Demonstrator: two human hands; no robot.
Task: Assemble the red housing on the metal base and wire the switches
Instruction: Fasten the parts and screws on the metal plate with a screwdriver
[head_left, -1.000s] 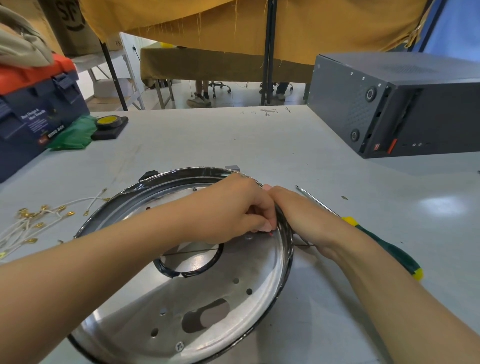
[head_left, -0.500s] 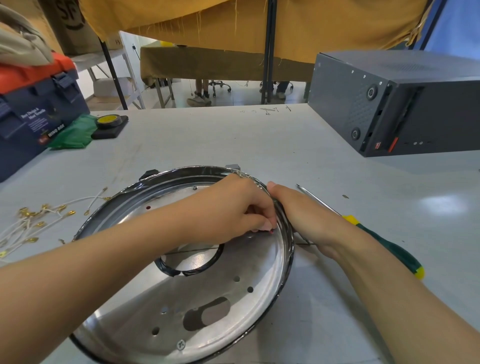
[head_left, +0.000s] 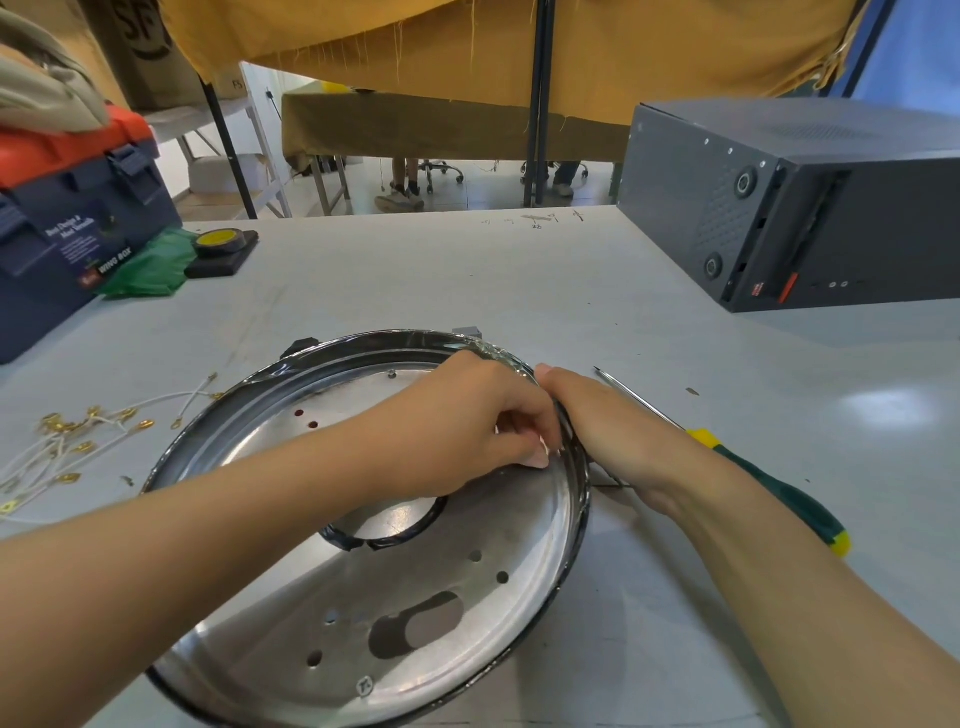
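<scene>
A round shiny metal base with a black rim, a central hole and several small holes lies on the grey table. My left hand reaches across it, fingers curled and pinching something small at the inside of the right rim; what it pinches is hidden. My right hand sits outside the same part of the rim, its thumb on the rim's top and its fingers hidden below. No red housing is in view. White wires with brass terminals lie to the left of the base.
A green and yellow screwdriver lies right of the base, partly under my right forearm. A dark grey computer case stands at the back right. A blue and orange toolbox, green cloth and a tape roll sit at the back left.
</scene>
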